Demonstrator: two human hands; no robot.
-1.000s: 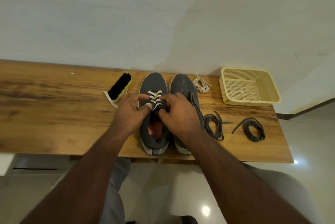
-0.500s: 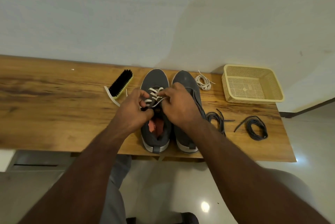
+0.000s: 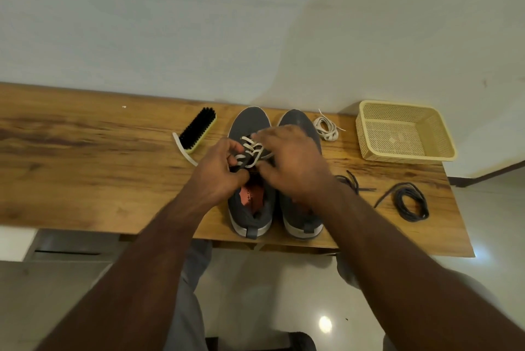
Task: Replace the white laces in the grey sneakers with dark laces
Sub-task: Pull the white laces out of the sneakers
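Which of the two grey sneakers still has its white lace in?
The left grey sneaker, nearest the black brush; white lace crosses its eyelets. The right grey sneaker shows none.

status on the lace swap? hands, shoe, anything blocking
Left hand pinching white lace on left sneaker; right hand over the lacing, blurred. Lace partly threaded. Dark laces on table. Nothing blocking.

grey sneakers [image 3: 250, 123], yellow perforated basket [image 3: 403, 155]

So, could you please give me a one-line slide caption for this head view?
Both hands loosen the white lace on the left sneaker; dark laces wait nearby.
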